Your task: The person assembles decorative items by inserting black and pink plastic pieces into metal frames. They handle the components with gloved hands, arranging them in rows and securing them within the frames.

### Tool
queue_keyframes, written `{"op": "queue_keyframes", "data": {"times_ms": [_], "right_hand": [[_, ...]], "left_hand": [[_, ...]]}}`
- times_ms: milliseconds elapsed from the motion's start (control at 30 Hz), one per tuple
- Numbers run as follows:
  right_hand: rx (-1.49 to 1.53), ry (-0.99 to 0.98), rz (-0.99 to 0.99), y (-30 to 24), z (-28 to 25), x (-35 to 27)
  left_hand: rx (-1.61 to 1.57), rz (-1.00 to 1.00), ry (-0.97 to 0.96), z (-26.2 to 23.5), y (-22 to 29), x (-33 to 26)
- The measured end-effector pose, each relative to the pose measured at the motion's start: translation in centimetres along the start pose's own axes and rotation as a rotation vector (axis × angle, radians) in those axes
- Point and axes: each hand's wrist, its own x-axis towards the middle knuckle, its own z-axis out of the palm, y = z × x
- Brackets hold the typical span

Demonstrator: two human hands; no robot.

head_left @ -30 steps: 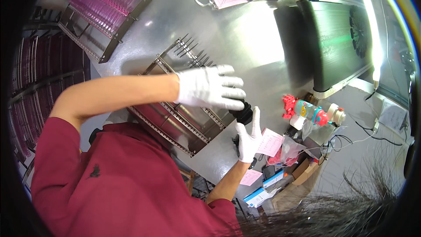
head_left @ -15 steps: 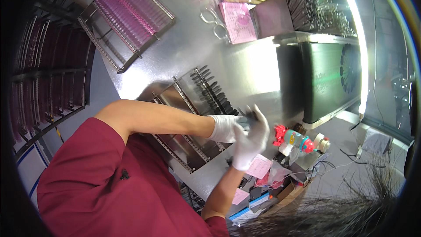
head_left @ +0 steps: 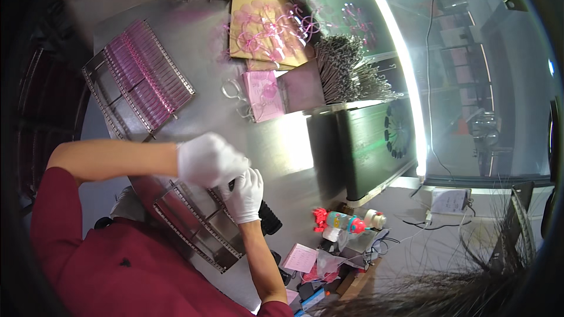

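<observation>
The white-gloved left hand (head_left: pixel 211 159), blurred, is seen against the gloved right hand (head_left: pixel 245 195) over the metal rack (head_left: pixel 205 221); a dark item (head_left: pixel 231 185) is glimpsed between them, but whether either hand is closed on it cannot be told. Black pieces (head_left: pixel 270 222) are seen beside the right wrist. Writing, too small to be read, is carried by a pink sheet (head_left: pixel 263 95) and a pink pad (head_left: pixel 299 258).
</observation>
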Motion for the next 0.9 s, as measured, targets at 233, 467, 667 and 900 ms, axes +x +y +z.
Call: {"op": "queue_keyframes", "data": {"times_ms": [233, 467, 667, 900], "right_hand": [[-0.098, -0.210, 0.124, -2.7, -2.9, 1.3], [-0.226, -0.149, 0.581, -5.4, -11.2, -17.5], [0.242, -0.234, 0.500, -17.3, -3.8, -17.1], [-0.110, -0.134, 0.707, -18.8, -7.3, -14.1]], "left_hand": [[-0.273, -0.728, 0.707, 1.6, -8.2, 20.1], [-0.188, -0.829, 0.458, -3.2, -16.4, 25.3], [-0.049, -0.781, 0.357, -2.6, -15.4, 28.5], [0.174, -0.480, 0.783, -7.3, -13.7, 29.0]]}}
